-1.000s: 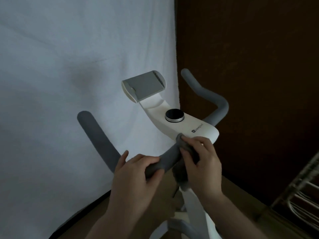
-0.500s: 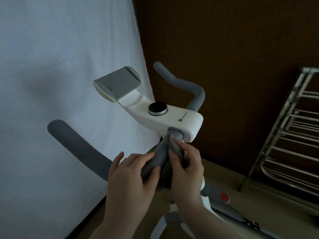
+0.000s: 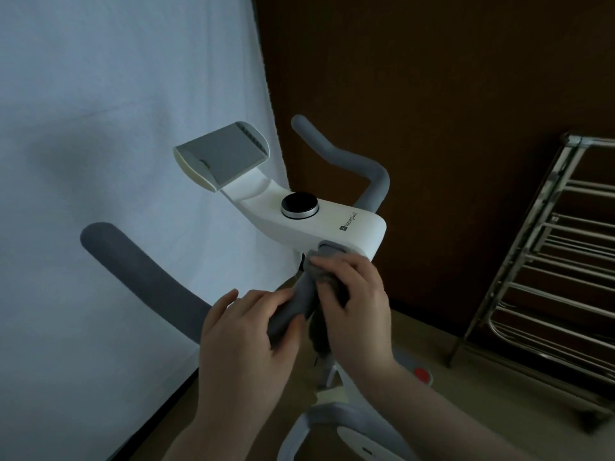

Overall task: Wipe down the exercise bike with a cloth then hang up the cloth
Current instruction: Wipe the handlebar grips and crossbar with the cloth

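The white backdrop sheet [image 3: 100, 161] fills the space left of and beyond both hands, and a dark brown wall [image 3: 466, 78] stands beyond and to the right. The exercise bike [image 3: 332, 227] sits directly ahead of the hands, its white console carrying a round black dial [image 3: 299, 205] just above the right hand and a grey tablet holder [image 3: 223, 158] further beyond. The grey handlebar [image 3: 143, 271] curves out left of the left hand; its other arm rises beyond the console. A metal drying rack [image 3: 549, 261] stands well to the right of the right hand and is now in fuller view than half a second ago, the view having swung that way while both hands held their places on the bar. The left hand [image 3: 246, 331] is wrapped round the handlebar grip, steadying it. The right hand [image 3: 356, 301] grips the grey cloth [image 3: 324, 277] bunched against the bar where it enters the console, cloth touching bar. Judgement: wiping of the bar's inner section is in progress, with little travel over the last second; most of the bike appears yet to be covered, and the rack looks the likely hanging place for the cloth afterwards.
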